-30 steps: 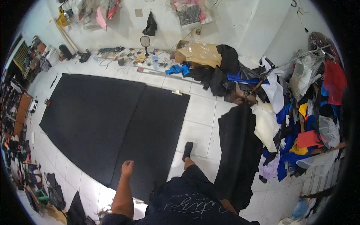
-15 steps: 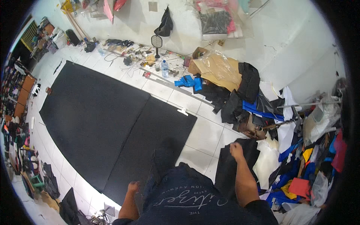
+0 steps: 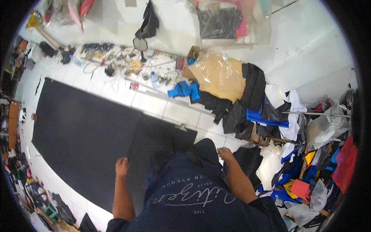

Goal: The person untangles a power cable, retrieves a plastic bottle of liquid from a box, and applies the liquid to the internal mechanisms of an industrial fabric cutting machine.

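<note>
my left hand (image 3: pixel 122 167) hangs loosely curled above the black sheet (image 3: pixel 81 135); my right hand (image 3: pixel 225 154), gripping nothing, hovers beside dark fabric (image 3: pixel 249 162).

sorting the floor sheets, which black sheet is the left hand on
The smaller black sheet, the one overlapping the bigger black sheet; the left hand sits at its left edge.

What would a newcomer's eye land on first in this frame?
A big black sheet spreads over the white tiled floor on the left, with the left hand above its near part. To the right sits a jumbled heap of coloured fabric scraps, and a tan plastic-wrapped bundle lies near the wall.
</note>
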{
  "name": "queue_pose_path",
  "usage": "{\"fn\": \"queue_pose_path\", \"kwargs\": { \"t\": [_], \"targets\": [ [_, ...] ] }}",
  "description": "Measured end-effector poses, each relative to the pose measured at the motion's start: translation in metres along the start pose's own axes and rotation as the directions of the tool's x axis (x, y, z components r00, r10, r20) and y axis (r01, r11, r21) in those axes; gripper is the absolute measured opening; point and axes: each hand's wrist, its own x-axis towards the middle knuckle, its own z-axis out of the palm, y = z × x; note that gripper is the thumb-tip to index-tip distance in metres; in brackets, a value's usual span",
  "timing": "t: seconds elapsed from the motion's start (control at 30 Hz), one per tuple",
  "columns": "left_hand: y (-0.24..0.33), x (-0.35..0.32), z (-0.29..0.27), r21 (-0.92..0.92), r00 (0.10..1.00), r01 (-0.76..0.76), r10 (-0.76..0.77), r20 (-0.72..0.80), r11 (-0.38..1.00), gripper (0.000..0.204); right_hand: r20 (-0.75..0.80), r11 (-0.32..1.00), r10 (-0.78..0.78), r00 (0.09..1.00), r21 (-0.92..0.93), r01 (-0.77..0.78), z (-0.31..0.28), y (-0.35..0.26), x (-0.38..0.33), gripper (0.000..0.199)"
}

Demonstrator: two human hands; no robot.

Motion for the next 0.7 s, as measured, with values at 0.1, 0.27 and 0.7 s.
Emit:
{"fn": "queue_pose_path", "kwargs": {
  "t": [0.1, 0.27, 0.7],
  "targets": [
    [0.085, 0.069, -0.010, -0.263, 0.989, -0.138, 0.117, -0.093, 0.955, 0.027, -0.083, 0.951, 0.256, 0.963, 0.198, -0.236, -0.030, -0.023, 0.005, 0.040],
    [0.149, 0.137, 0.015, -0.296, 0.983, -0.183, 0.167, -0.077, 0.938, 0.022, -0.010, 0.935, 0.324, 0.946, 0.155, -0.319, -0.065, -0.025, 0.063, 0.037],
    [0.116, 0.103, 0.233, -0.398, 0.884, 0.437, -0.468, 0.021, 0.807, 0.031, 0.416, 0.665, 0.027, 0.909, -0.686, 0.294, -0.138, -0.303, 0.295, 0.034]
  ]
}}
